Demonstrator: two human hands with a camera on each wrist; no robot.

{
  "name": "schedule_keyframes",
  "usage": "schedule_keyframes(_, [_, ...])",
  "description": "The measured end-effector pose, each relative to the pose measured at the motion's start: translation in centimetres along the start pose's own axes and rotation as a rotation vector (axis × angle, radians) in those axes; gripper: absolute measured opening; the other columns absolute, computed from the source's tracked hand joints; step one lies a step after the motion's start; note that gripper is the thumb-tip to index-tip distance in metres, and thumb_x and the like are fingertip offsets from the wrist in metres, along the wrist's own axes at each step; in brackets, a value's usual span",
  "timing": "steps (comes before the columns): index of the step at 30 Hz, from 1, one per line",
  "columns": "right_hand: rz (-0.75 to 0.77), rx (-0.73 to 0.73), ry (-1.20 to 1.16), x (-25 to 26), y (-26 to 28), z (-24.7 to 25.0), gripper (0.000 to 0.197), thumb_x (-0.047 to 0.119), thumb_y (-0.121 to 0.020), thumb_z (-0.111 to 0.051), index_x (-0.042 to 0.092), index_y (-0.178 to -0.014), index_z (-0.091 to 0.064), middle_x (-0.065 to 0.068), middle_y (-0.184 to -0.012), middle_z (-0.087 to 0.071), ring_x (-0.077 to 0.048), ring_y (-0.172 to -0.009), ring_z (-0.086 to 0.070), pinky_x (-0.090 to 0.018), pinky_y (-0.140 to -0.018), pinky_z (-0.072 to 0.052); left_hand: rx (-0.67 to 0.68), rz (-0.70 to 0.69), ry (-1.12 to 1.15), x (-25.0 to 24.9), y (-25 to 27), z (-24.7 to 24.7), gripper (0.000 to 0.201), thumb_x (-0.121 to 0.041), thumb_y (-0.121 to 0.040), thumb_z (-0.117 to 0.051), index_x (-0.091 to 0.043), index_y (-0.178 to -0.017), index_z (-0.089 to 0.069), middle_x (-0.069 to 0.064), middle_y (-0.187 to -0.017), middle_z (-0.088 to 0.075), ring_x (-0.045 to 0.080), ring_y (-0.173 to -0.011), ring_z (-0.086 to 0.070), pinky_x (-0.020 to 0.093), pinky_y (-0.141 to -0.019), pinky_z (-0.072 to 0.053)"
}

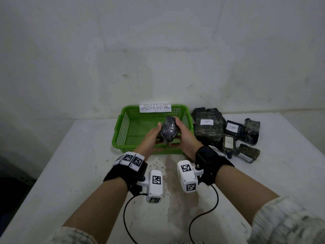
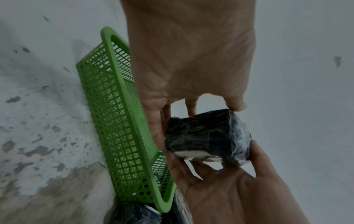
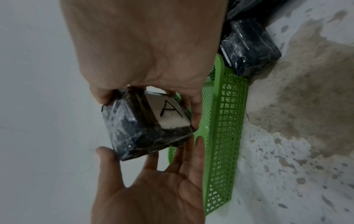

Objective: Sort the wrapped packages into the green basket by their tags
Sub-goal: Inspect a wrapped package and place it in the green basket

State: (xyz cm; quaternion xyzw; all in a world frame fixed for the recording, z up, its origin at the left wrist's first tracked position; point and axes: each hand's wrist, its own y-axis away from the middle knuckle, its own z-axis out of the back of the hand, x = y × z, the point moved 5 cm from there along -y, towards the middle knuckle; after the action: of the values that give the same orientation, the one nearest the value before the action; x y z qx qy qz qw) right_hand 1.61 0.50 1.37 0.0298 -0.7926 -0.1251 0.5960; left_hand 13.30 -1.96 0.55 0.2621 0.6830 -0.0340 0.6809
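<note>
A small blocky package wrapped in dark crinkled plastic film (image 1: 168,130) sits at the centre of the head view, held in the air over the near half of the green plastic lattice basket (image 1: 123,127). Its long axis runs from the lower left toward the upper right of that frame, the far end tipped up toward the basket's back wall. In the right wrist view a white paper tag marked "A" (image 3: 170,112) shows on one face, turned toward that camera.

The right hand (image 1: 184,136) curls round the package, thumb on one edge and fingers on the tagged side. The left hand (image 1: 151,138) has its fingers spread and fairly straight, cupped beneath and beside the package; the thumb tip seems to touch a lower corner, though the blur makes contact hard to judge.

A white paper label reading "ABNORMAL" (image 1: 155,107) stands on the basket's far rim. To the right of the basket, on the stained white bench (image 1: 70,164), lies a cluster of other dark wrapped packages (image 1: 226,132), two with "B" tags and one with an "A" tag facing up.
</note>
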Motion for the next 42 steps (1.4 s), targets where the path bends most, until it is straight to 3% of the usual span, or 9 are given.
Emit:
schedule_keyframes(6, [0.119, -0.049, 0.067, 0.0, 0.0, 0.4, 0.042, 0.036, -0.102, -0.037, 0.015, -0.136, -0.049, -0.003, -0.130, -0.058, -0.015, -0.120, -0.053, -0.040, -0.108, -0.040, -0.043, -0.015, 0.027, 0.0, -0.1, -0.4, 0.057, -0.045, -0.087, -0.056, -0.013, -0.133, -0.043, 0.013, -0.129, -0.055, 0.028, -0.113, -0.057, 0.041, -0.086, -0.053])
schedule_keyframes(11, [0.070, -0.024, 0.002, -0.4, 0.3, 0.4, 0.039, 0.039, -0.101, -0.039, 0.017, -0.128, -0.056, -0.002, -0.116, -0.063, -0.021, -0.107, -0.057, -0.033, -0.078, -0.050, -0.049, -0.013, 0.026, -0.4, -0.1, -0.6, 0.045, -0.029, -0.094, -0.052, -0.008, -0.132, -0.042, 0.018, -0.128, -0.053, 0.028, -0.102, -0.057, 0.030, -0.069, -0.051])
schedule_keyframes(14, [0.073, 0.004, -0.007, -0.5, 0.5, 0.4, 0.033, 0.035, -0.100, -0.043, 0.018, -0.126, -0.055, 0.000, -0.109, -0.063, -0.019, -0.099, -0.058, -0.032, -0.073, -0.050, -0.049, -0.009, 0.026, -0.7, 0.0, -0.5, 0.044, -0.027, -0.095, -0.051, -0.006, -0.133, -0.041, 0.019, -0.128, -0.053, 0.026, -0.098, -0.056, 0.027, -0.064, -0.048])
schedule_keyframes(20, [0.059, -0.021, -0.029, -0.4, 0.2, 0.4, 0.022, 0.031, -0.098, -0.047, 0.020, -0.109, -0.062, -0.002, -0.102, -0.065, -0.021, -0.095, -0.059, -0.033, -0.072, -0.051, -0.038, -0.006, 0.038, -0.4, 0.4, -0.4, 0.044, -0.025, -0.092, -0.056, -0.010, -0.132, -0.044, 0.018, -0.128, -0.055, 0.027, -0.104, -0.058, 0.029, -0.076, -0.052])
schedule_keyframes(28, [0.075, -0.098, -0.041, -0.2, -0.3, 0.5, 0.018, 0.028, -0.095, -0.055, 0.015, -0.097, -0.068, -0.005, -0.096, -0.070, -0.019, -0.089, -0.064, -0.039, -0.088, -0.050, -0.008, -0.032, -0.012, -0.3, 0.3, -0.8, 0.047, -0.026, -0.092, -0.056, -0.013, -0.135, -0.042, 0.014, -0.128, -0.055, 0.022, -0.108, -0.055, 0.035, -0.090, -0.048])
schedule_keyframes(31, [0.043, -0.040, -0.042, 0.1, -0.2, 0.4, 0.020, 0.029, -0.094, -0.055, 0.014, -0.103, -0.066, -0.003, -0.098, -0.069, -0.019, -0.095, -0.063, -0.040, -0.091, -0.049, -0.010, -0.039, 0.045, -0.4, 0.3, -0.7, 0.044, -0.025, -0.095, -0.051, -0.012, -0.136, -0.043, 0.013, -0.127, -0.054, 0.023, -0.110, -0.053, 0.027, -0.078, -0.050])
schedule_keyframes(34, [0.006, 0.056, -0.042, -0.1, 0.0, 0.2, 0.021, 0.021, -0.094, -0.054, 0.010, -0.110, -0.062, -0.005, -0.099, -0.065, -0.020, -0.095, -0.060, -0.035, -0.081, -0.052, -0.020, -0.040, 0.061, -0.4, -0.1, -0.2, 0.044, -0.030, -0.095, -0.048, -0.011, -0.134, -0.045, 0.014, -0.130, -0.055, 0.027, -0.113, -0.055, 0.025, -0.069, -0.049])
schedule_keyframes(37, [-0.004, 0.070, -0.025, -0.2, 0.2, 0.3, 0.016, 0.015, -0.092, -0.056, 0.014, -0.108, -0.062, -0.008, -0.100, -0.065, -0.021, -0.092, -0.061, -0.032, -0.075, -0.054, -0.010, -0.030, 0.041, 0.0, -0.3, 0.1, 0.044, -0.037, -0.095, -0.047, -0.011, -0.131, -0.049, 0.015, -0.127, -0.057, 0.029, -0.113, -0.057, 0.032, -0.081, -0.052])
schedule_keyframes(42, [0.038, 0.113, 0.045, -0.3, 0.3, -0.2, 0.042, 0.005, -0.087, -0.063, 0.018, -0.126, -0.052, -0.008, -0.118, -0.062, -0.023, -0.107, -0.059, -0.044, -0.097, -0.048, -0.048, -0.012, 0.149, 0.3, -0.8, 0.3, 0.044, -0.036, -0.093, -0.052, -0.006, -0.126, -0.051, 0.020, -0.124, -0.057, 0.033, -0.113, -0.057, 0.042, -0.092, -0.052])
